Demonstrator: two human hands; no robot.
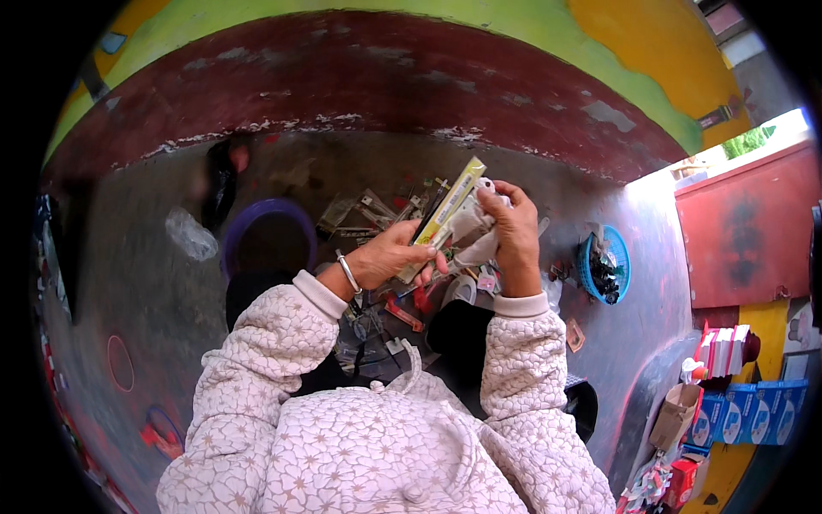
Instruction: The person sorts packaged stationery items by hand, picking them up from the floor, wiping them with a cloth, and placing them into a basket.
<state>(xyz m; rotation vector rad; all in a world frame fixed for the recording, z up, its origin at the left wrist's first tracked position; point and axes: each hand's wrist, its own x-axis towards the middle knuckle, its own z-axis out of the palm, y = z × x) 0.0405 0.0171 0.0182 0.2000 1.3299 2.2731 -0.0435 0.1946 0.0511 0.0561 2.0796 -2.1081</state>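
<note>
My left hand [387,257], with a metal bangle at its wrist, is closed around a long, narrow packet [452,204] with a yellow card and clear wrapping. The packet slants up toward the right. My right hand [516,224] pinches a crumpled whitish cloth [473,221] against the packet's right side. The cloth's lower end hangs down between the two hands. Below and beyond my hands, a heap of small packets and loose odds and ends [372,210] lies on the floor, partly hidden by my hands. A red plastic piece [402,313] lies in it, close to my knees.
A purple basin [229,244] stands to the left, beside a clear plastic bag [190,236]. On the right is a blue basket [628,265] with dark items. Blue boxes [753,413] and an open brown carton [675,415] line the right side. A maroon wall [342,77] rises ahead.
</note>
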